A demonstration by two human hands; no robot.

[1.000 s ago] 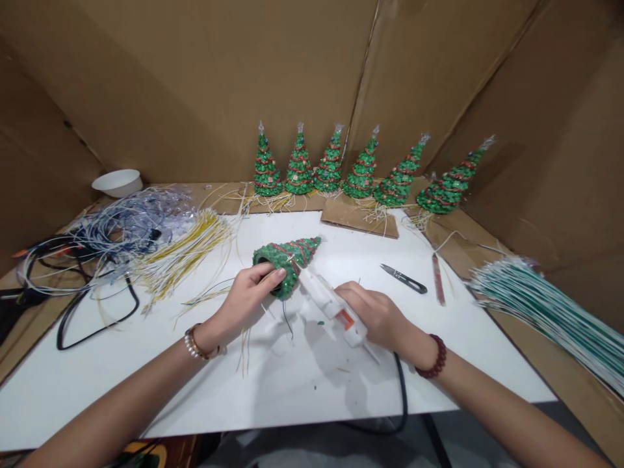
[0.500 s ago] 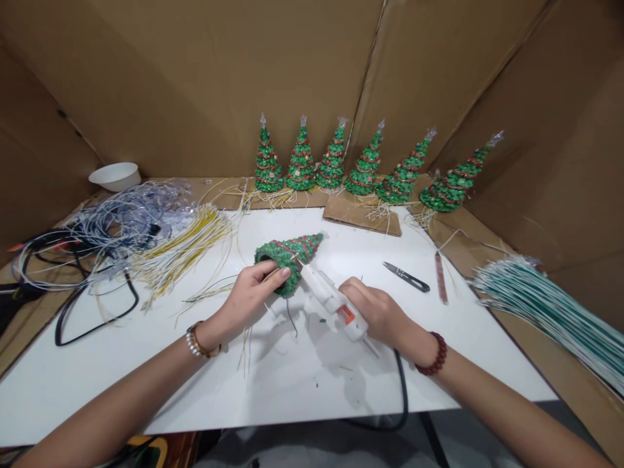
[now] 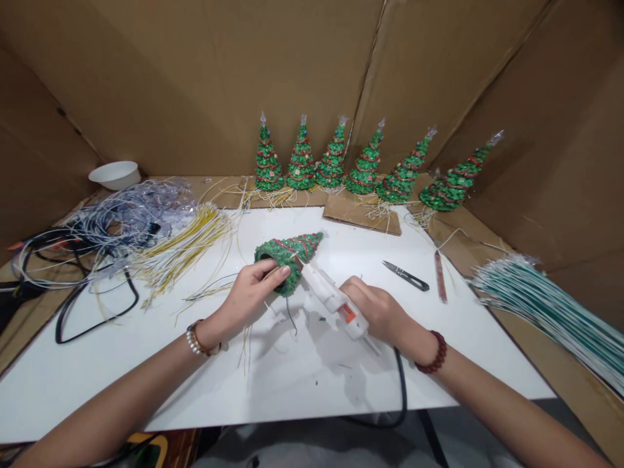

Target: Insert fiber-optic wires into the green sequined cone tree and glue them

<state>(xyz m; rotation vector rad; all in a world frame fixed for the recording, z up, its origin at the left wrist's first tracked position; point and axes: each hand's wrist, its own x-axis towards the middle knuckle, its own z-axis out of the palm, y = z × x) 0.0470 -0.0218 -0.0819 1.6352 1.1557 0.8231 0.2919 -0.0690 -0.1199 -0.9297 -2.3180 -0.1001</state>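
My left hand (image 3: 256, 290) grips a small green Christmas tree (image 3: 285, 250) by its hollow base, thumb outside and the other fingers partly hidden inside the opening. The tree lies on its side in the air, tip toward the right, with a red garland and thin wires hanging from its base. A white hot glue gun (image 3: 331, 296) with an orange part is in my right hand (image 3: 377, 309), fingers wrapped round its handle. Its nozzle meets the tree's side, or comes very close; I cannot tell which. A black cord runs down from the gun.
Several finished-looking trees (image 3: 363, 166) stand along the back on cardboard. Thread snips (image 3: 405, 275) and a reddish-brown stick tool (image 3: 440, 278) lie to the right, beside green-and-white wires (image 3: 550, 305). At left are yellow-and-white wires (image 3: 188, 250), tangled wires (image 3: 114, 224) and a white bowl (image 3: 115, 175).
Almost nothing differs. Both hands, the tree and the glue gun keep nearly the same place, with only a very slight shift of the whole view.
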